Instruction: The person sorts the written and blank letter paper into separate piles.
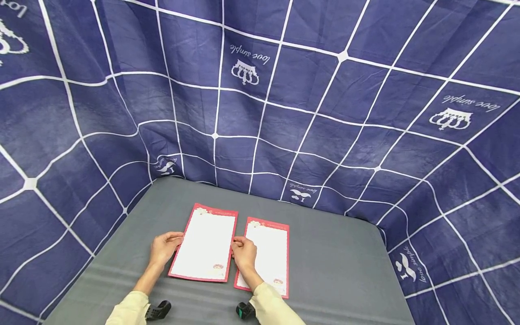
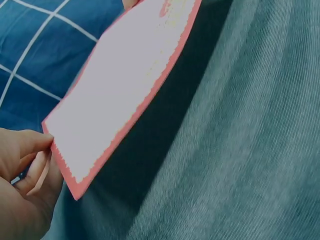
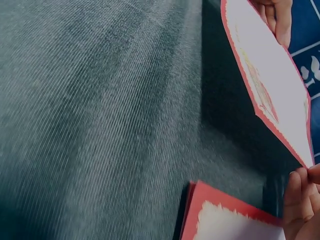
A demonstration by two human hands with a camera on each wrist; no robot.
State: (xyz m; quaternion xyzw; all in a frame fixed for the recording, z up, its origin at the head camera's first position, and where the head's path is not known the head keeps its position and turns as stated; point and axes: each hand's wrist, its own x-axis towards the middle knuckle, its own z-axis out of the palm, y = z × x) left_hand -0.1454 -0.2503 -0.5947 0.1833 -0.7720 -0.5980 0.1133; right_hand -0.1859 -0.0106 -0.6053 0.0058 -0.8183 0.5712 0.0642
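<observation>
- Here, a red-bordered stationery sheet (image 1: 205, 243) is held just above the grey ribbed cloth (image 1: 337, 262), gently bowed, its shadow falling on the fabric beneath.
- The left hand (image 1: 164, 246) pinches the sheet's left edge between thumb and fingers.
- The right hand (image 1: 244, 253) pinches the opposite edge, thumb against fingertips.
- To the right of the held sheet lies a stack of matching red-bordered sheets (image 1: 270, 253), flat on the cloth; the right wrist view shows layered edges at its corner, though how many sheets it has I cannot tell. The right hand and wrist pass over its left side.
- Both designs carry pale flowers at the upper left and a small picture at the lower right; the fine print is too small to read.
- Pale yellow sleeves (image 1: 274, 304) cover both forearms, with black wrist devices (image 1: 159, 310) beside them.
- Behind hangs a blue curtain (image 1: 308, 90) with white grid lines, crowns and upside-down "love simple" lettering.
</observation>
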